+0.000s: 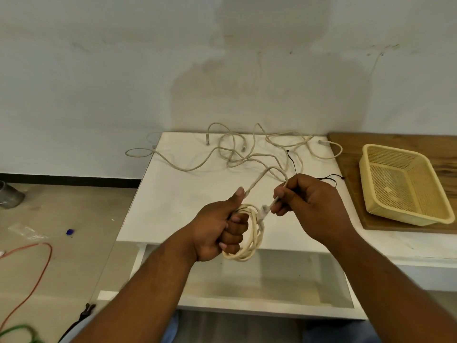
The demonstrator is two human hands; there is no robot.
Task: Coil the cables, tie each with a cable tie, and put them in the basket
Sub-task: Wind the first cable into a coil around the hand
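My left hand (220,229) grips a coil of cream cable (254,238) above the front edge of the white table (173,194), thumb up along the strand. My right hand (309,201) pinches the same cable just behind its clear plug (264,211), next to the coil. From my hands the cable runs back to a loose tangle of cream cables (242,149) at the table's far edge. Thin black cable ties (329,178) lie on the table behind my right hand. The yellow mesh basket (371,194) stands at the right on a wooden board, with nothing coiled in it.
The wooden board (351,159) adjoins the table on the right. A wall stands right behind the table. On the floor at left lie an orange cable (42,268), a green cable (17,330), a grey cup (10,195) and a black strap.
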